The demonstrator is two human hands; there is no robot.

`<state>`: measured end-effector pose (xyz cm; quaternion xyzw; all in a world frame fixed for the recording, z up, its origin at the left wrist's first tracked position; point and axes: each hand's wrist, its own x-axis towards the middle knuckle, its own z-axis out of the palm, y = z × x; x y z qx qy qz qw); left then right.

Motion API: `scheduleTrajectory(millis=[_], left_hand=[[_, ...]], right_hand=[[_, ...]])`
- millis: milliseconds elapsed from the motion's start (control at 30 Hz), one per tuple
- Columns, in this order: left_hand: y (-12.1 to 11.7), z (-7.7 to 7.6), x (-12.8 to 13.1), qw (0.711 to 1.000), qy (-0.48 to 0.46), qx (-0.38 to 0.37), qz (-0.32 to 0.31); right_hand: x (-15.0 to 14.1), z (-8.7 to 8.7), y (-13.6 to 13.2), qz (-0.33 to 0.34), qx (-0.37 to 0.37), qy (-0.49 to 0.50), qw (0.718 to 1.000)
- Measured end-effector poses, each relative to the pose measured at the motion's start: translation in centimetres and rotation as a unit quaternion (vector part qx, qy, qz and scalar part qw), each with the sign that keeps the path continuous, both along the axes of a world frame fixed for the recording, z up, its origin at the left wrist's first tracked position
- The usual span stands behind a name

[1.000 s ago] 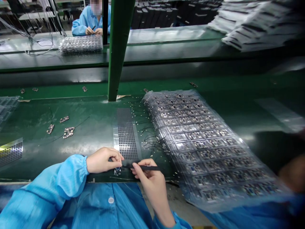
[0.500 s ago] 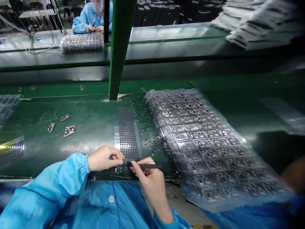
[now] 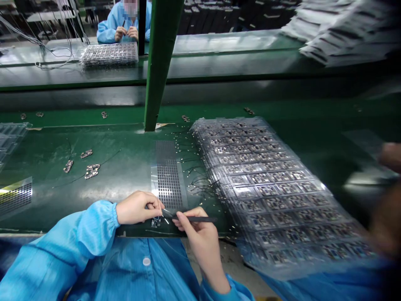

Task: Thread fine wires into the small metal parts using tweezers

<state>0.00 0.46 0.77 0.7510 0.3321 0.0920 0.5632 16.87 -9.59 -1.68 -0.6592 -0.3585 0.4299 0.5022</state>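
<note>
A board [image 3: 156, 222] is seen by the near end of the sheet [image 3: 169, 184], at the left hand [image 3: 135, 208], which is held pinched; on what cannot be told. Tweezers [image 3: 201, 219] are pinched by the right hand [image 3: 200, 238]. Trays [image 3: 271, 184] are stacked right of the sheet.

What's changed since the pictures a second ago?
The small boards on the back belt slid left relative to the green post. A co-worker's blurred hand entered at the right edge. A shiny sliver, too small to identify, now shows between the left hand and right hand. The right still grips the black tool; the left stays at its circuit board; the tray stack hasn't moved.
</note>
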Motion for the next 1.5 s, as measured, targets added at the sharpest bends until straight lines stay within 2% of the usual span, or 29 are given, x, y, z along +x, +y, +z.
scheduleTrajectory(millis=[100,200,300,400,600,933,1500], left_hand=[[-0.1,0.0,0.0,1.000,0.008,-0.030,0.007],[0.0,-0.2,0.1,0.994,0.019,-0.103,0.028],[0.2,-0.3,0.1,0.982,0.031,-0.173,0.069],[0.3,-0.2,0.1,0.975,0.037,-0.197,0.099],[0.3,-0.2,0.2,0.976,0.045,-0.180,0.114],[0.3,-0.2,0.1,0.980,0.046,-0.162,0.103],[0.3,0.0,0.2,0.979,0.045,-0.168,0.103]], right_hand=[[0.4,0.1,0.0,-0.020,0.028,0.056,0.998],[0.5,-0.1,0.2,-0.038,0.055,0.088,0.994],[0.1,-0.3,0.6,-0.044,0.065,0.086,0.993],[-0.3,-0.6,1.1,-0.038,0.064,0.075,0.994],[-0.6,-1.0,1.4,-0.023,0.059,0.057,0.996],[-1.0,-0.4,1.6,-0.015,0.064,0.031,0.997],[-1.1,-0.5,1.6,-0.018,0.082,0.000,0.996]])
